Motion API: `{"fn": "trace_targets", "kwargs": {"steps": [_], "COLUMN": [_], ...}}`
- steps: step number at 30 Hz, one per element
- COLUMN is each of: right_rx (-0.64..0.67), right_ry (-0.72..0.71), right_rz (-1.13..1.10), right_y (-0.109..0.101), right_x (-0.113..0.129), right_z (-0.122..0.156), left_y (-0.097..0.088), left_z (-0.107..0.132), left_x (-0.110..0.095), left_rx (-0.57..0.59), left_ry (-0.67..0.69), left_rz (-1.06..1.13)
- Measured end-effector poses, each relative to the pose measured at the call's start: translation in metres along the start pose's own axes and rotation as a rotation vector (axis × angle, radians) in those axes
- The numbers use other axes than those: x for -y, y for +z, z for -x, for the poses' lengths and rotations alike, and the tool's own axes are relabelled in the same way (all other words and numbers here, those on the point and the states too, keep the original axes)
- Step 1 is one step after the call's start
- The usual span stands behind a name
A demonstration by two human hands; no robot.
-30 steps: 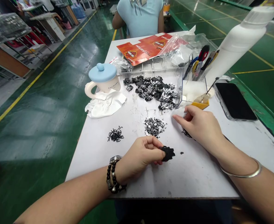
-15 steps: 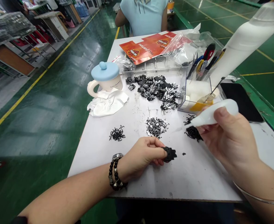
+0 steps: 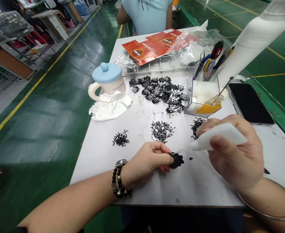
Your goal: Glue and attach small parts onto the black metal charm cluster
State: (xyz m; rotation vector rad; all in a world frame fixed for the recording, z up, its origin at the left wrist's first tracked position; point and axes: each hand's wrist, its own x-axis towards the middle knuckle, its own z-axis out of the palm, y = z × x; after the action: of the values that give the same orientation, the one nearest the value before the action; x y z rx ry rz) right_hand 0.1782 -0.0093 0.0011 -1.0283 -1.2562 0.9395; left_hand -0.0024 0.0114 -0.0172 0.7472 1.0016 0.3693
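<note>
Between the thumb and fingers of my left hand (image 3: 154, 158) is a small flat black part (image 3: 178, 160) with notched edges, held just above the table. My right hand (image 3: 237, 152) is closed round a white squeeze bottle (image 3: 221, 137). Its thin clear nozzle points left, with the tip at or very near the black part; I cannot tell if they touch. A tiny black piece (image 3: 191, 158) lies right of the black part. Beyond my left hand is a heap of small silvery pieces (image 3: 162, 131). Black curved pieces (image 3: 196, 125) are partly hidden behind my right hand.
More curved black pieces (image 3: 121, 138) lie left. A pile of black-and-silver parts (image 3: 159, 90) sits farther back. Around it stand a lidded mug (image 3: 112, 83), a crumpled white cloth (image 3: 110, 106), a clear tool holder (image 3: 203, 110), a tall white bottle (image 3: 256, 42) and a phone (image 3: 251, 103). A person (image 3: 147, 16) sits opposite.
My right hand has moved down and left with the squeeze bottle, bringing its nozzle to the black part. My left hand keeps its hold in nearly the same place.
</note>
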Motion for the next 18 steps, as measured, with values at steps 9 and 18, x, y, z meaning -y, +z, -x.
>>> {"fn": "trace_targets", "kwargs": {"steps": [9,18], "right_rx": [-0.014,-0.014], "right_ry": [-0.009,-0.023], "right_rz": [0.040,0.034], "right_y": [-0.0015,-0.0010], "right_x": [0.0001,-0.0017], "right_z": [0.0018,0.0008], "left_y": [-0.0007,0.0005], "left_z": [-0.0001,0.0008], "left_x": [0.0004,-0.0005], "left_rx": [0.013,0.005], "left_ry": [0.011,0.016], "left_rz": [0.004,0.003]}}
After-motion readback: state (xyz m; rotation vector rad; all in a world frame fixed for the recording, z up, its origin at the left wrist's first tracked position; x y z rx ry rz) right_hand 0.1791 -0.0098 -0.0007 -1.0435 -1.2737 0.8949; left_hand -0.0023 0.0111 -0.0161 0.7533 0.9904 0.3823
